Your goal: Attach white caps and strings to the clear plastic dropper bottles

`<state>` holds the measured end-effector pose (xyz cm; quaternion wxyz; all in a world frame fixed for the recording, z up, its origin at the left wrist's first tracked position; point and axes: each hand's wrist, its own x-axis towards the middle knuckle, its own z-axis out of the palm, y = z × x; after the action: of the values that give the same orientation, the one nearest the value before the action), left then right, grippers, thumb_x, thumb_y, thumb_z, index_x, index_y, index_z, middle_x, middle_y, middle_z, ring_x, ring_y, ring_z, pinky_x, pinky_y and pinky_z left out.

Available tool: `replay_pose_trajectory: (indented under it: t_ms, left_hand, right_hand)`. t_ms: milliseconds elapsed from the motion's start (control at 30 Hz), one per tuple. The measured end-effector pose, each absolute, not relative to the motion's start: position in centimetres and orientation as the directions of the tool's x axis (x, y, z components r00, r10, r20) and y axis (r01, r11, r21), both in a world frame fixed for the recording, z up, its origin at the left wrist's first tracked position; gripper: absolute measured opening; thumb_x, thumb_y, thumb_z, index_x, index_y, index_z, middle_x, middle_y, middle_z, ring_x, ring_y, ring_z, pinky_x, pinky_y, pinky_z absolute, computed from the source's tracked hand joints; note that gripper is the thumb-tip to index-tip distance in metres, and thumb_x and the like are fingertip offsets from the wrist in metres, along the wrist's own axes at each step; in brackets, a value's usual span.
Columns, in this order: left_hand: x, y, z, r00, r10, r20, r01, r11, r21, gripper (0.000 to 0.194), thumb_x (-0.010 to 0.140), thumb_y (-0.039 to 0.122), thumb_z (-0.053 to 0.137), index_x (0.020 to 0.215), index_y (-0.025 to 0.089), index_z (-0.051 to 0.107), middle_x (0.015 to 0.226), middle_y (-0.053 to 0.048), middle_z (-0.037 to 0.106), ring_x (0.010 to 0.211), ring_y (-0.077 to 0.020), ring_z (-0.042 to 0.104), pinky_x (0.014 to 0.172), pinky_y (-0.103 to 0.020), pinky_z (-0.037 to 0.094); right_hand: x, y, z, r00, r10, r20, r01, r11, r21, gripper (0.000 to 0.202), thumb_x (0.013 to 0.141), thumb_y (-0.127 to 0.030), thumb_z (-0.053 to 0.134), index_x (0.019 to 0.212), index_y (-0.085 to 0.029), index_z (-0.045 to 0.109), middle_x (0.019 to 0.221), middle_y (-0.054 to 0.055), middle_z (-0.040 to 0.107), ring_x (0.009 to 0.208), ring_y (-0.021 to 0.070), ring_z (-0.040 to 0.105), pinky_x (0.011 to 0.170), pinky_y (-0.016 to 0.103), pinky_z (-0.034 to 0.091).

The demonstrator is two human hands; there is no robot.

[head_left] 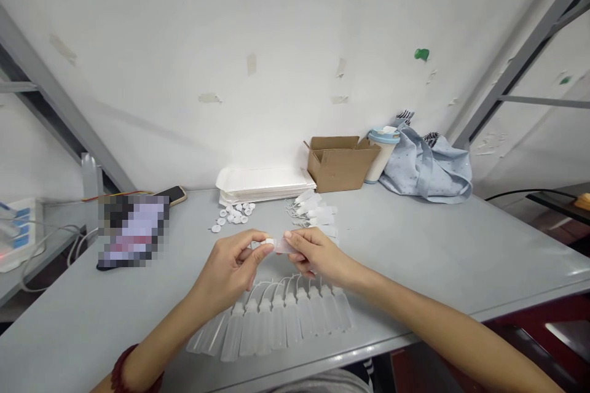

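My right hand (320, 255) is closed around a small translucent plastic bottle (284, 246), held sideways above the table. At its neck, the thumb and fingers of my left hand (233, 264) pinch a small white cap (269, 241). Whether the cap is fully seated cannot be seen. Below my hands lies a row of similar bottles (277, 324) with white necks and thin curved strips. Beyond my left hand is a loose pile of round white caps (236, 215). Several more small bottles (320, 212) lie behind my right hand, partly hidden by it.
Against the wall stand a stack of white trays (267, 179), an open cardboard box (343, 169), a lidded cup (380, 159) and a light blue bag (426, 169). On the left are a phone (177, 195), a blurred-out object (133, 230) and a power strip (21, 230) with cables.
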<state>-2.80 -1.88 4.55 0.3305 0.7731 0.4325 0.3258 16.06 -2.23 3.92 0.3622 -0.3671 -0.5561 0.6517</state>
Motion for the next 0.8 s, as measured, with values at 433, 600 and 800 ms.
replay_pose_trajectory:
  t_ms: [433,600,800]
  left_hand:
    - [-2.9,-1.6,5.1,0.462,0.861,0.212,0.376,-0.407,0.833,0.023,0.088,0.039,0.050,0.090,0.018,0.060,0.054,0.005,0.052,0.050,-0.0108,0.053,0.052,-0.020,0.043]
    - [-2.9,-1.6,5.6,0.475,0.874,0.103,0.392,-0.315,0.864,0.029,0.089,0.043,0.046,0.090,0.018,0.060,0.053,0.004,0.051,0.053,-0.0124,0.052,0.053,-0.022,0.041]
    - [-3.1,-1.4,6.0,0.537,0.842,0.058,0.340,-0.279,0.898,0.031,0.088,0.043,0.046,0.078,0.018,0.060,0.055,0.003,0.053,0.054,-0.0121,0.052,0.055,-0.023,0.043]
  right_hand:
    - [16.0,-2.7,4.1,-0.357,0.908,0.220,0.226,0.312,-0.923,0.038,0.092,-0.044,0.040,0.071,-0.015,0.054,0.054,-0.005,0.039,0.047,0.0080,0.036,0.047,0.022,0.034]
    - [16.2,-2.6,2.9,-0.475,0.576,0.666,0.568,0.778,-0.268,0.030,0.097,-0.030,0.032,0.101,-0.012,0.056,0.071,0.006,0.058,0.059,0.0134,0.050,0.052,0.024,0.039]
    - [16.5,-2.2,2.6,-0.546,0.384,0.744,0.617,0.786,0.047,0.026,0.097,-0.028,0.034,0.105,-0.010,0.051,0.068,0.005,0.056,0.056,0.0142,0.051,0.045,0.024,0.037]
